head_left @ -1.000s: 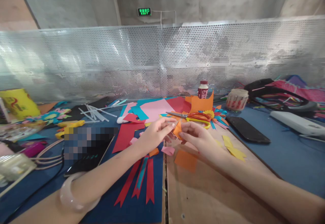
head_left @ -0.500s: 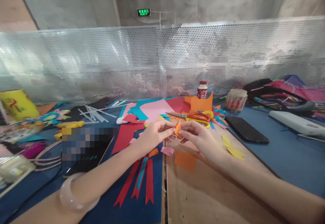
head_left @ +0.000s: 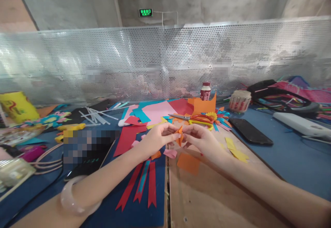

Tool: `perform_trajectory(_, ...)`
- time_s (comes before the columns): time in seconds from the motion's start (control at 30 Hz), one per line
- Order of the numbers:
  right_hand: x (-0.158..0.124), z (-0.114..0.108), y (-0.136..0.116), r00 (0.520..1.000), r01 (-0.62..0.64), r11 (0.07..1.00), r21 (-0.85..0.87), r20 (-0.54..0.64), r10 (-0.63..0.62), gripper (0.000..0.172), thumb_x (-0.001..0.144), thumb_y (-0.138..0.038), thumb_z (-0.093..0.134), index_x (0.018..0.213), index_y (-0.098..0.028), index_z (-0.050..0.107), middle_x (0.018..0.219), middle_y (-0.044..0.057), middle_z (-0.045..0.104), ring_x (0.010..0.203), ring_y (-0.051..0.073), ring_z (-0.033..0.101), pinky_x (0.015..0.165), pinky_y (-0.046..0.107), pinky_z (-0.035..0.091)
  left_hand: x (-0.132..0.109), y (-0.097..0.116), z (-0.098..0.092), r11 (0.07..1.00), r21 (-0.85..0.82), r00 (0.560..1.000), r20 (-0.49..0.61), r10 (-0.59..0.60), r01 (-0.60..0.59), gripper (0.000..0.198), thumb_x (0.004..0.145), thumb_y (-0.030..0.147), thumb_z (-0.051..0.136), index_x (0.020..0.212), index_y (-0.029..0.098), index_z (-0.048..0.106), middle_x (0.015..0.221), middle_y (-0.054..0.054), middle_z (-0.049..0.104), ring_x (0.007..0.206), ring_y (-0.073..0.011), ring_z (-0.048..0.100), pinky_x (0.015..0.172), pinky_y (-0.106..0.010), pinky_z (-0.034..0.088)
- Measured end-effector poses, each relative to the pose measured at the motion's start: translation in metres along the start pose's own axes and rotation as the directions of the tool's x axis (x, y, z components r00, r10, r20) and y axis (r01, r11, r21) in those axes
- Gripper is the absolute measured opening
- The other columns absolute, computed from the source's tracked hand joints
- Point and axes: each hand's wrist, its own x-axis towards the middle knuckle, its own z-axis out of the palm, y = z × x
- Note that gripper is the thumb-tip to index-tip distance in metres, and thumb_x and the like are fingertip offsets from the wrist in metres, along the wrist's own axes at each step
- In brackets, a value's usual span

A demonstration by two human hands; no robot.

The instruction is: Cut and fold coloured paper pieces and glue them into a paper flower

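The left hand [head_left: 160, 136] and the right hand [head_left: 203, 138] meet above the counter [head_left: 207, 200], their fingers pinched narrow on one small orange paper piece [head_left: 179, 135] held between them; it stands creased and bent, so its folding looks partly done, though the fingers hide too much to tell whether every crease is in; just below, nearer the person, a flat orange square [head_left: 188, 163] lies with no fold that shows, and seems not yet worked; a pink paper piece [head_left: 170, 153] and a small orange scrap [head_left: 156, 155] rest beside the left hand, both looking already bent into shape; the red strips [head_left: 152, 188] and the teal strip [head_left: 143, 178] (this one laid over a red backing) have their notched ends cut; beyond the hands, scissors [head_left: 204, 118] lie near a paper flower [head_left: 222, 117] that appears largely made up; yellow pieces [head_left: 236, 150] lie to the right, apparently cut but flat.
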Motion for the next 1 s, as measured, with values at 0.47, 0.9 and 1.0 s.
perform_trajectory(0.47,-0.0056,0.0056,-0.0005,0.997,0.052,0.991,-0.121,0.067,-0.044,0.031,0.075,-0.033,0.060,0.103,-0.022,0.053,0.084,0.001,0.060,0.074,0.014,0.058,0.065,0.028,0.047,-0.0009,0.0023,0.0011,0.996,-0.050,0.992,-0.095,-0.084,0.080,0.023,0.070,0.029,0.062,0.086,0.014,0.058,0.081,-0.004,0.062,0.070,-0.0136,0.059,0.068,-0.029,0.048)
perform_trajectory(0.9,-0.0046,0.0044,-0.0013,0.994,-0.059,0.993,-0.107,0.087,0.069,0.016,0.077,-0.031,0.054,0.087,-0.018,0.057,0.076,0.000,0.058,0.065,0.012,0.054,0.060,0.026,0.044,-0.0019,-0.0029,0.0008,0.988,-0.120,0.984,-0.141,-0.113,0.096,0.021,0.070,0.028,0.063,0.085,0.015,0.058,0.080,-0.002,0.061,0.067,-0.0115,0.058,0.067,-0.028,0.047)
perform_trajectory(1.0,-0.0062,0.0044,-0.0048,0.990,-0.088,0.973,-0.212,0.094,0.110,0.021,0.079,-0.036,0.050,0.072,-0.017,0.057,0.069,0.000,0.057,0.061,0.011,0.052,0.058,0.025,0.041,-0.0018,0.0001,0.0018,0.984,-0.152,0.980,-0.161,-0.116,0.092,0.019,0.068,0.025,0.064,0.082,0.015,0.059,0.081,-0.002,0.060,0.069,-0.0109,0.057,0.068,-0.026,0.047)
